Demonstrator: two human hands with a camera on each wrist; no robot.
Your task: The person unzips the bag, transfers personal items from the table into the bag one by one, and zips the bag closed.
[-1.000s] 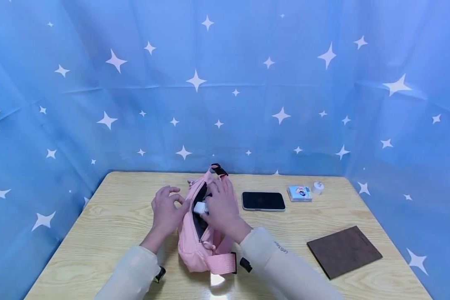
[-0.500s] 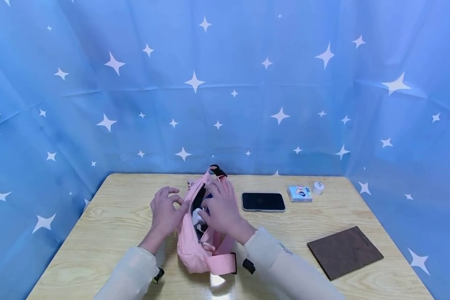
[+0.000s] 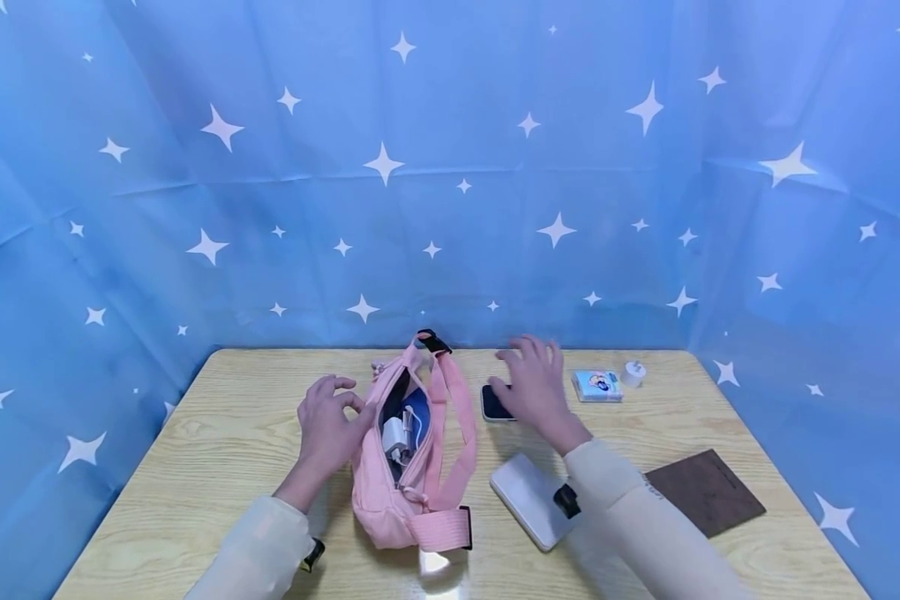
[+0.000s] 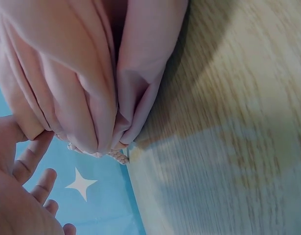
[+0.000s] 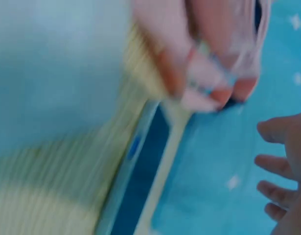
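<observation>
A pink waist bag (image 3: 378,500) lies unzipped on the table. Inside it show a white block (image 3: 394,435) with a cable and something blue (image 3: 418,406). My left hand (image 3: 332,425) pinches the left edge of the bag's opening between thumb and index finger; in the left wrist view that hand (image 4: 23,181) grips the pink fabric. Fingers spread, my right hand (image 3: 536,383) is over the black-screened phone (image 3: 495,406), partly covering it. The right wrist view is blurred, with the right hand (image 5: 287,166) apart from the phone (image 5: 145,171) there.
A white rounded slab (image 3: 528,500) lies below my right wrist. A dark brown flat folder (image 3: 708,492) sits at the right, partly behind the sleeve. Towards the back right are a blue tissue pack (image 3: 597,386) and a small white round item (image 3: 633,373).
My right hand has left the bag's opening and moved right to over the phone. The bag's contents and the white slab have come into sight. The left hand keeps its hold.
</observation>
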